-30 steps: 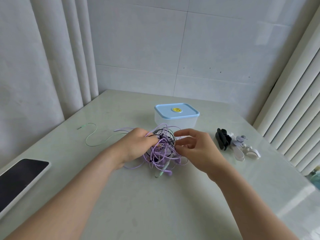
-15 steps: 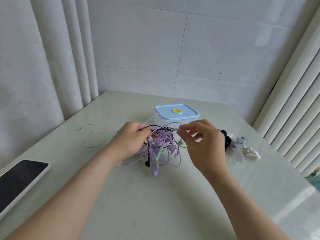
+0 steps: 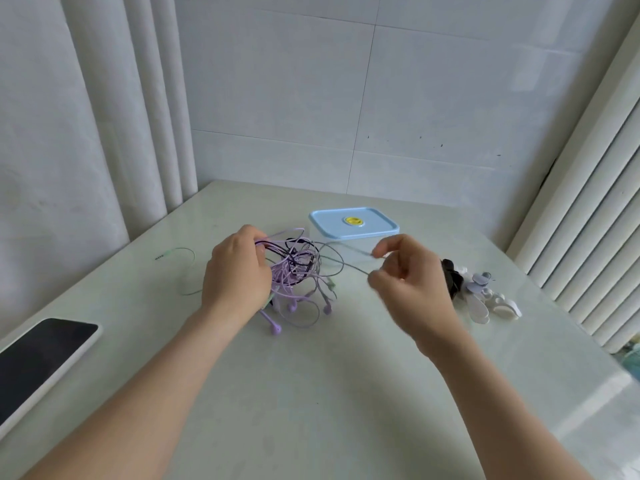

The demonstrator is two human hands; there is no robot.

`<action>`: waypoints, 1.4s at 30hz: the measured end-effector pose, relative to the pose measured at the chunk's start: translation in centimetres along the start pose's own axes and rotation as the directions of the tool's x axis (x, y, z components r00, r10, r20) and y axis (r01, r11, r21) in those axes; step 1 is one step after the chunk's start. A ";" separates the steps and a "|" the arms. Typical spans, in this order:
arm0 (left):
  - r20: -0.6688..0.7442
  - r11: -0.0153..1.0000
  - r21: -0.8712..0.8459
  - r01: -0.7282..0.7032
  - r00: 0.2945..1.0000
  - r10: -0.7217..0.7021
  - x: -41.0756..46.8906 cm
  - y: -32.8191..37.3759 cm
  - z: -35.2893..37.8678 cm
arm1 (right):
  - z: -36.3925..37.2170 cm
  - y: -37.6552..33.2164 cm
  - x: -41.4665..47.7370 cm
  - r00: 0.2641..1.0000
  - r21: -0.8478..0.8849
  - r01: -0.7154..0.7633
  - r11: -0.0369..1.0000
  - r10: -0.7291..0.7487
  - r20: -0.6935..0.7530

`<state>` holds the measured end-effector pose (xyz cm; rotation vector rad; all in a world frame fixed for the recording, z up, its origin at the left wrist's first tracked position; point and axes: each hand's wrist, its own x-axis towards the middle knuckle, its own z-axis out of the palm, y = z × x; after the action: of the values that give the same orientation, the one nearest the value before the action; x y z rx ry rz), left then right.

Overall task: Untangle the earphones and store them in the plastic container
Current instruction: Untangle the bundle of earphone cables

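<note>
A tangle of purple, black and pale green earphones (image 3: 298, 271) hangs just above the table's middle. My left hand (image 3: 239, 271) grips the tangle's left side and holds it up. My right hand (image 3: 408, 275) pinches a thin grey-green cable (image 3: 346, 265) that runs taut from the tangle to its fingertips. Several purple earbuds dangle down to the tabletop. Behind the tangle stands the plastic container (image 3: 353, 225), its light blue lid closed with a yellow round mark on top.
A loose green cable with a plug (image 3: 180, 258) trails left on the table. A phone (image 3: 38, 358) lies at the left edge. Black and white cable clips (image 3: 478, 292) sit to the right, partly behind my right hand. Walls and curtains surround the table.
My right hand has drawn a cable out to the right, away from the tangle. My left hand has lifted the tangle higher, and the two hands are farther apart.
</note>
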<state>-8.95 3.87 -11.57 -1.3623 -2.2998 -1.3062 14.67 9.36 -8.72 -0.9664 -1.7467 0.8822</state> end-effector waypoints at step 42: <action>0.203 0.811 0.184 -0.555 0.829 0.521 -2.2 1.2 1.0 | 3.4 1.1 -1.1 0.929 -0.480 0.368 0.796 -0.333 0.160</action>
<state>-6.49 3.51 -12.61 -1.8795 -1.8413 -0.7482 12.01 8.35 -11.16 -0.8914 -2.1830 0.2121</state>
